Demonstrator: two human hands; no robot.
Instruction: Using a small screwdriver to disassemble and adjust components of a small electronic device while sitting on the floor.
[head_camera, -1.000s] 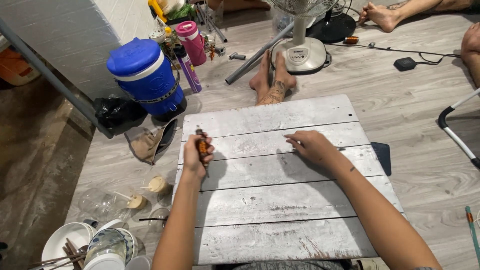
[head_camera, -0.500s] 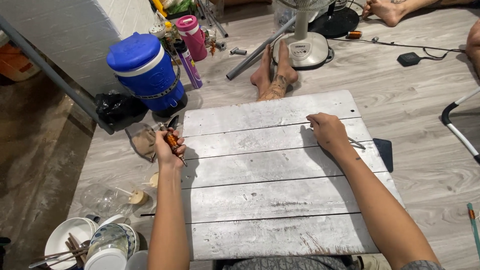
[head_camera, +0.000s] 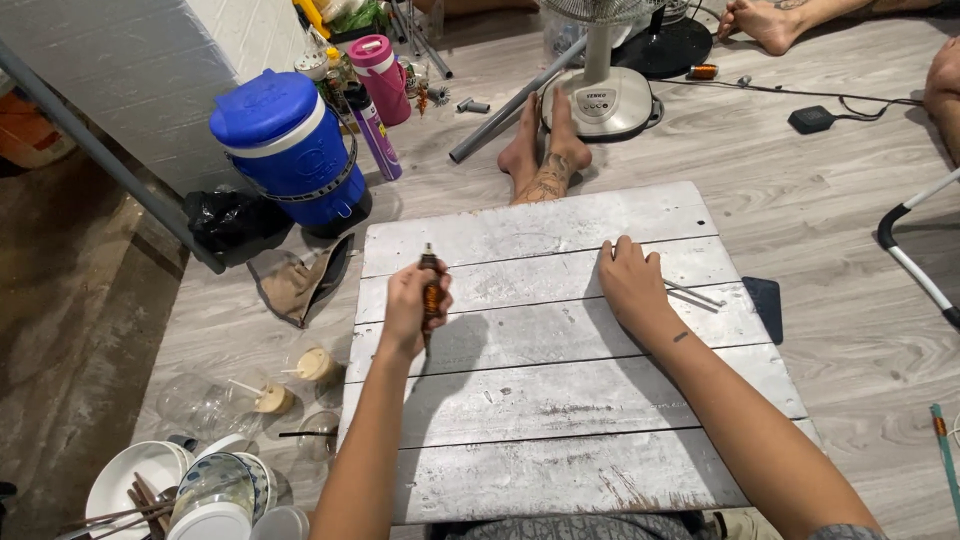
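White-washed plank tabletop (head_camera: 560, 420) carries both hands. Left hand (head_camera: 415, 305) fists around brown-handled tool (head_camera: 431, 290), long axis 12-to-6, tip at 12. Right hand (head_camera: 630, 285) lies spread flat, fingertips on thin metal rods (head_camera: 693, 293) pointing toward 4; right is nearer them.

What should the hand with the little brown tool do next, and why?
Probably bring the brown-handled tool across toward the thin metal rod. The left hand holds it upright above the white board, while the right hand rests beside that rod.
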